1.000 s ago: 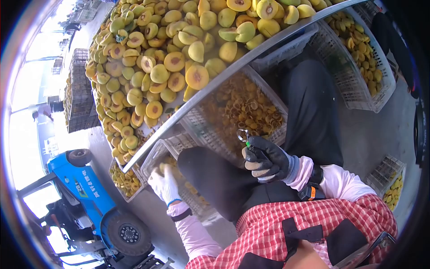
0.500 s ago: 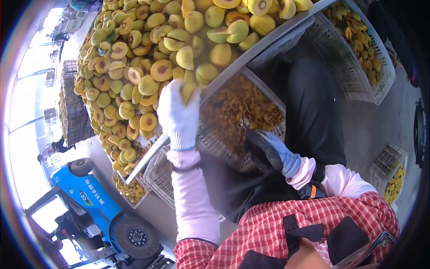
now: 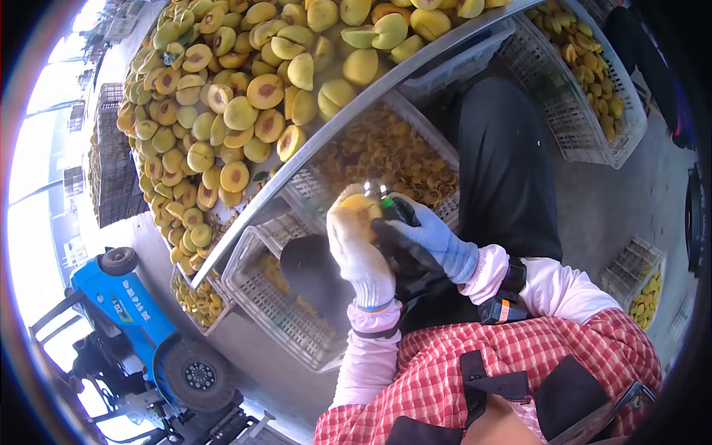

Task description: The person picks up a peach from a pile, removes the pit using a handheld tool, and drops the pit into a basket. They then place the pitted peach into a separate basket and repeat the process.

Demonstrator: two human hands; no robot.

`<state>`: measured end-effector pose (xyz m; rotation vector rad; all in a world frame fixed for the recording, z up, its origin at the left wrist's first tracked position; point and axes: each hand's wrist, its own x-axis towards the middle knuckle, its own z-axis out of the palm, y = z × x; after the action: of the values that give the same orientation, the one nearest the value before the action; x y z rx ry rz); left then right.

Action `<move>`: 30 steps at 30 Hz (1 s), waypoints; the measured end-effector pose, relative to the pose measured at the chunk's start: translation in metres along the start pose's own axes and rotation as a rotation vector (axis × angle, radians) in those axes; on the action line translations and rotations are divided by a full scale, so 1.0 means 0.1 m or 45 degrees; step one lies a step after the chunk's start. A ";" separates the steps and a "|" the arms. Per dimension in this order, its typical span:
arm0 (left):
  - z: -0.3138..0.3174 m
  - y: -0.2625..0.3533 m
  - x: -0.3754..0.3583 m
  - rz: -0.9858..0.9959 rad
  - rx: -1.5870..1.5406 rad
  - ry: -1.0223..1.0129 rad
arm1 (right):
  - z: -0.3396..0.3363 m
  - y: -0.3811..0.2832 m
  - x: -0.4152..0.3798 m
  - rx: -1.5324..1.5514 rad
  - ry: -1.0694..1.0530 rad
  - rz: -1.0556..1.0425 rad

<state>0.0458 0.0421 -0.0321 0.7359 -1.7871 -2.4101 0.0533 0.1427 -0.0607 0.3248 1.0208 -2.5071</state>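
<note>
My left hand (image 3: 360, 248), in a white glove, is closed round a yellow peach half (image 3: 359, 208) in front of my lap. Against the fruit is my right hand (image 3: 434, 241), in a blue glove with dark fingertips. It grips a small hand tool (image 3: 387, 202) with a green part and a shiny metal end; the fingers hide most of it. Beyond the hands, a heap of halved peaches (image 3: 239, 113) covers a metal-edged table (image 3: 326, 127). Under the table edge, a crate of brownish-yellow scraps (image 3: 400, 152) stands close to my knees.
A white crate of peach pieces (image 3: 586, 89) stands at upper right, a smaller crate (image 3: 630, 274) at far right. Left of my legs are a mostly bare plastic crate (image 3: 297, 326) and a crate of fruit (image 3: 199, 297). A blue forklift (image 3: 141, 319) is at lower left.
My left hand has come back from the heap to my lap with a peach half. My right hand has moved slightly left and up, bringing the tool to the fruit.
</note>
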 end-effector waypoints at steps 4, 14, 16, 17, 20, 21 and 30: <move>-0.14 0.10 -0.05 0.070 0.073 -0.025 | 0.05 -0.24 -0.24 -1.012 -0.170 -0.416; -0.16 -0.01 -0.18 0.072 0.098 -0.042 | 0.12 -0.10 -0.44 -0.830 -0.172 -0.384; -0.11 0.05 -0.21 0.096 0.152 -0.070 | 0.14 -0.16 -0.46 -0.752 -0.200 -0.181; -0.11 0.08 -0.22 0.096 0.164 -0.129 | 0.14 -0.18 -0.47 -0.710 -0.214 -0.079; -0.16 0.09 -0.16 0.135 0.223 -0.305 | -0.03 -0.20 -0.45 -0.106 -0.410 0.680; -0.18 0.10 -0.14 0.039 0.214 -0.347 | -0.08 -0.15 -0.43 0.273 -0.562 0.812; -0.24 -0.01 -0.14 -0.389 -0.358 0.199 | -0.22 -0.10 -0.28 1.550 -1.046 0.953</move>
<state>0.0677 0.0257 -0.0333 1.1950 -1.3236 -2.6225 0.0749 0.1726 -0.0598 -0.0387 -0.8499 -1.8868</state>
